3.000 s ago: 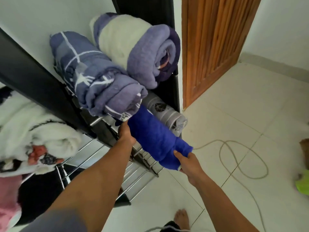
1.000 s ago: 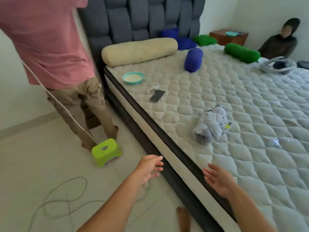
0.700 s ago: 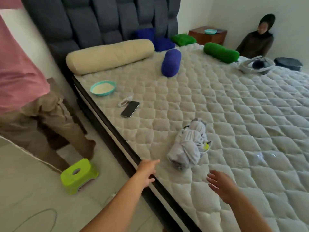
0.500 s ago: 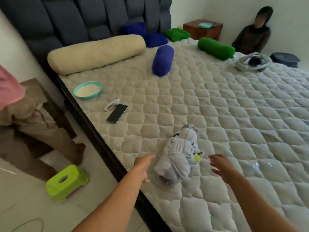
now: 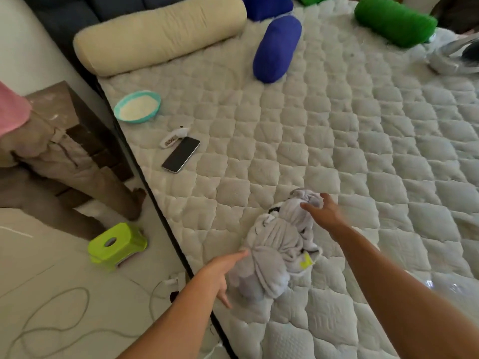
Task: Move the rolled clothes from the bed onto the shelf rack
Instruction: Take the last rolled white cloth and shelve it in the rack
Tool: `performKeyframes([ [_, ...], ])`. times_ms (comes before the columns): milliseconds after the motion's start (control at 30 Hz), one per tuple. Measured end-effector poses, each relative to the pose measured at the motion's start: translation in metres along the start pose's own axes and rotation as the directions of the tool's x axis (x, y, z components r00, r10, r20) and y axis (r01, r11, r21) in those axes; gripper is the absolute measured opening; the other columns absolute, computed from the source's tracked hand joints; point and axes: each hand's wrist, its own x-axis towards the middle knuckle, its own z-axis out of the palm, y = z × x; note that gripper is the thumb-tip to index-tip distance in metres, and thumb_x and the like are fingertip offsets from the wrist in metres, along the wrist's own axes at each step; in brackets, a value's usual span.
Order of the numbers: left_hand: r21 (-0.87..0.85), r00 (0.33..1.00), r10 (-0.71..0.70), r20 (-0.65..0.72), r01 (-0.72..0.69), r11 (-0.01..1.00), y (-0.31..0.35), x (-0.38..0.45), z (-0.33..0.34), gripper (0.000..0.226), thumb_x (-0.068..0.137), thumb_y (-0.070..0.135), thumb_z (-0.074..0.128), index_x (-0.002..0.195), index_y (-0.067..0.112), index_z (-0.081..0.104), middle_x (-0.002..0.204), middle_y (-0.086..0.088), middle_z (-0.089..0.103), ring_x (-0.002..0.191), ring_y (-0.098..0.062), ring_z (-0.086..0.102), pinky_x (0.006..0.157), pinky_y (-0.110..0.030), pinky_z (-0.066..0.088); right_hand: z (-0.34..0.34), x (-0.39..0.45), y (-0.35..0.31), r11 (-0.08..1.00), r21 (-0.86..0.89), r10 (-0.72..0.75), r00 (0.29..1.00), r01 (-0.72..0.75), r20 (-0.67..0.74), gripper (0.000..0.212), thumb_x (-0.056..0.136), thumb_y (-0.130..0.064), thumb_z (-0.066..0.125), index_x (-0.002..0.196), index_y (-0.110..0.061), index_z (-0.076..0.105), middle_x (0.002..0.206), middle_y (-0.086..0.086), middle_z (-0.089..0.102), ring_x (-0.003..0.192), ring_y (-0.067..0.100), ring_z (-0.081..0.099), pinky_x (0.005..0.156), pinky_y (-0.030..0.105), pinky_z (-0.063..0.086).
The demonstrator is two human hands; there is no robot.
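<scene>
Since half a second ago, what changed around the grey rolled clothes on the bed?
Both hands closed in on the grey rolled clothes: the left hand now touches its near end, the right hand its far end. Neither has clearly closed on it, and it lies on the mattress as before. The phone and bowl kept their places.

Up by the headboard a long cream bolster point(image 5: 160, 35) lies across the mattress. Just below it sits a teal bowl point(image 5: 136, 106) of something white, and further down a dark phone point(image 5: 181, 154) lies flat, with a small white gadget point(image 5: 173, 138) touching its top corner. On the floor, a lime-green stool point(image 5: 116, 243) stands beside a loose grey cable point(image 5: 46, 330), near someone's khaki trouser legs point(image 5: 59, 161).
</scene>
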Motion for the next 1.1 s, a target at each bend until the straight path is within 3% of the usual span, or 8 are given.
performKeyframes([
  [100,-0.028,0.998,-0.040,0.058,0.042,0.999,-0.001,0.010,0.010,0.109,0.064,0.043,0.085,0.150,0.011,0.026,0.153,-0.023,0.031,0.136,-0.045,0.037,0.101,-0.066,0.039,0.004,0.011,0.001,0.999,0.032,0.018,0.995,-0.022,0.100,0.091,0.080,-0.027,0.074,0.152,-0.015,0.020,0.151,0.014,0.039,0.134,0.033,0.044,0.104,0.040,0.040],
  [300,-0.048,0.997,-0.028,0.072,0.032,0.998,-0.003,0.017,0.009,0.079,0.075,0.027,0.081,0.140,0.007,0.042,0.144,-0.022,0.044,0.127,-0.042,0.048,0.092,-0.058,0.048,-0.002,0.015,0.004,0.992,0.077,0.089,0.989,-0.099,0.119,0.095,0.073,-0.010,0.078,0.150,-0.014,0.022,0.146,0.017,0.043,0.128,0.034,0.047,0.096,0.038,0.042],
  [500,-0.026,1.000,0.016,0.004,-0.016,1.000,-0.015,0.016,-0.002,0.079,0.073,0.026,0.083,0.137,0.006,0.043,0.133,-0.019,0.052,0.120,-0.037,0.053,0.092,-0.052,0.049,-0.010,-0.004,0.010,0.992,0.033,0.117,0.976,-0.125,0.183,0.055,0.072,-0.013,0.077,0.124,-0.006,0.059,0.122,0.013,0.061,0.101,0.024,0.055,0.076,0.030,0.046],
  [567,-0.008,0.998,0.053,-0.016,-0.053,0.999,-0.020,0.013,-0.010,0.079,0.072,0.026,0.083,0.136,0.006,0.043,0.124,-0.018,0.054,0.118,-0.036,0.054,0.091,-0.050,0.049,-0.009,-0.018,0.017,0.989,0.047,0.130,0.972,-0.142,0.195,0.056,0.071,-0.016,0.078,0.123,-0.009,0.060,0.120,0.010,0.061,0.101,0.023,0.054,0.079,0.033,0.044],
  [667,0.067,0.984,0.155,-0.087,-0.150,0.987,-0.030,0.003,-0.032,0.088,0.066,0.026,0.087,0.139,0.008,0.040,0.132,-0.017,0.053,0.119,-0.036,0.053,0.088,-0.047,0.051,-0.005,-0.050,0.030,0.971,0.107,0.188,0.962,-0.212,0.199,0.060,0.071,-0.016,0.079,0.125,-0.014,0.053,0.116,0.007,0.055,0.107,0.025,0.051,0.084,0.040,0.044],
  [767,0.074,0.935,0.318,-0.158,-0.310,0.948,-0.043,-0.005,-0.069,0.092,0.062,0.027,0.089,0.139,0.010,0.043,0.135,-0.014,0.053,0.120,-0.034,0.053,0.089,-0.045,0.053,0.012,-0.090,0.047,0.929,0.206,0.247,0.929,-0.309,0.276,0.059,0.072,-0.011,0.078,0.123,-0.010,0.050,0.121,0.011,0.055,0.116,0.032,0.054,0.087,0.050,0.053],
  [933,0.008,0.819,0.485,-0.305,-0.507,0.862,-0.089,-0.037,-0.146,0.073,0.065,0.027,0.086,0.125,0.004,0.051,0.123,-0.008,0.059,0.110,-0.029,0.057,0.093,-0.041,0.051,0.070,-0.167,0.052,0.886,0.336,0.180,0.905,-0.319,0.384,0.075,0.063,-0.024,0.084,0.130,-0.011,0.052,0.125,0.018,0.058,0.111,0.034,0.060,0.073,0.054,0.058],
  [1100,-0.166,0.648,0.589,-0.484,-0.728,0.665,-0.184,-0.084,-0.233,0.045,0.073,0.023,0.080,0.113,0.009,0.067,0.111,-0.006,0.069,0.096,-0.022,0.060,0.063,-0.026,0.042,0.144,-0.264,0.019,0.883,0.403,0.057,0.905,-0.243,0.421,0.062,0.075,-0.023,0.078,0.128,-0.011,0.050,0.122,0.015,0.056,0.109,0.032,0.058,0.083,0.056,0.055],
])
